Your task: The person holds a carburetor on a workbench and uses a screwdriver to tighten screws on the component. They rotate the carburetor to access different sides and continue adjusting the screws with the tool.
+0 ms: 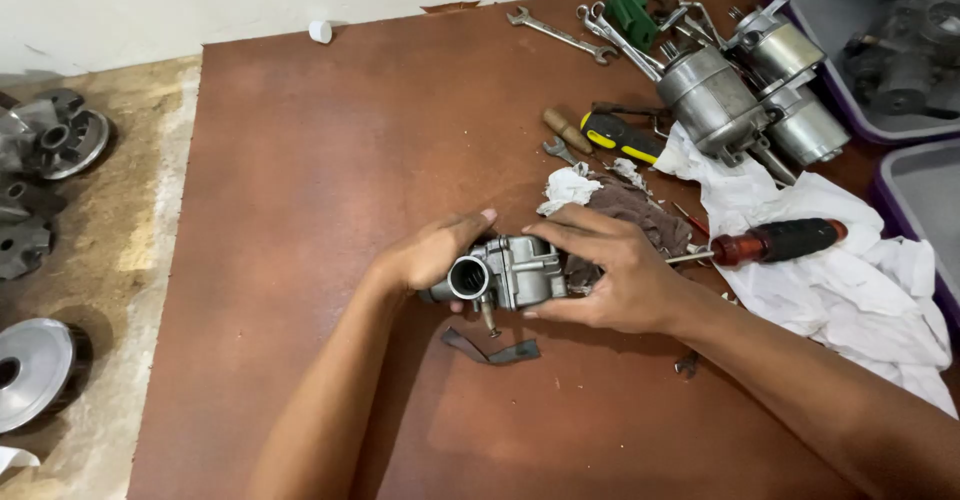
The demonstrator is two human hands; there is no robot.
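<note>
I see both hands meeting just below the middle of the frame on the brown worktop (330, 160). The left hand (435, 252) is closed around the near end of a grey metal carburetor (508, 272), fingers curled over its top and thumb beneath. The right hand (610, 272) grips the other end, fingers spread across the top and side of the body. The carburetor's round open throat faces me, and a small screw hangs from its underside. It is held just above the worktop, though I cannot tell whether it touches.

Directly below it lies a dark torn strip (492, 350). Behind the right hand sits a brown rag (640, 215) with a scrap of white cloth at its left edge. To the right, a screwdriver (770, 243) with a red and black handle rests on a large white cloth (860, 290).

In the upper right are two grey cylindrical motors (745, 95), wrenches (560, 33), a green part (630, 2) and a yellow and black handled tool (620, 135). Purple bins (885, 135) of metal parts stand at the right edge. On the floor at the left edge lie round metal parts (50, 140).
</note>
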